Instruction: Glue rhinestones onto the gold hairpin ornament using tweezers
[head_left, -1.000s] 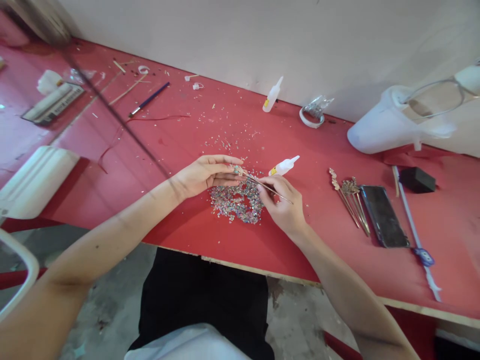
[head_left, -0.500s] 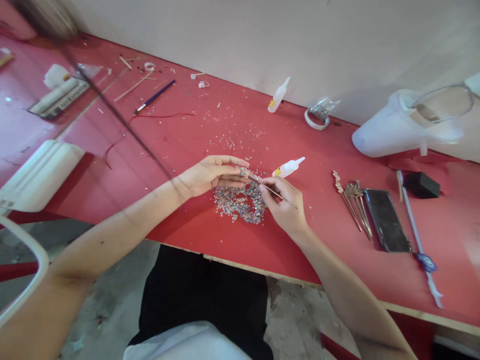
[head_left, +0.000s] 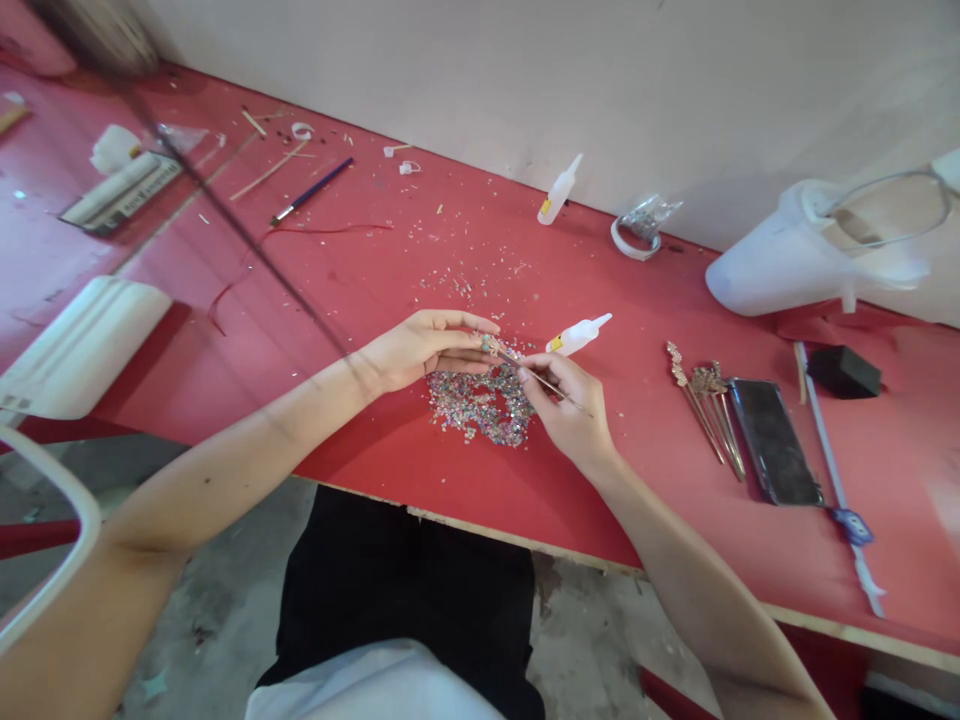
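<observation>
Over the near middle of the red table, a thin metallic hairpin [head_left: 510, 357] with a small decorated head spans both hands. My left hand [head_left: 431, 345] pinches the ornament end with thumb and fingertips, the other fingers stretched out. Closed round the shaft is my right hand [head_left: 566, 400], whose thumb and forefinger grip it as its thin end points down to the right. Right below the hands spreads a pile of tiny multicoloured rhinestones [head_left: 480, 410]. A white glue bottle [head_left: 577, 336] lies just beyond my right hand. The ornament's details are too small to make out.
On the right lie several finished-looking hairpins [head_left: 709, 410], a dark phone [head_left: 774, 440] and a black block [head_left: 846, 371]. Farther back are a second glue bottle [head_left: 559, 192], a tape ring [head_left: 636, 238] and a white bucket [head_left: 780, 250]. A blue paintbrush [head_left: 315, 190] lies left.
The view has shifted very slightly. Both hands keep their grip on the hairpin, with hardly any visible movement.
</observation>
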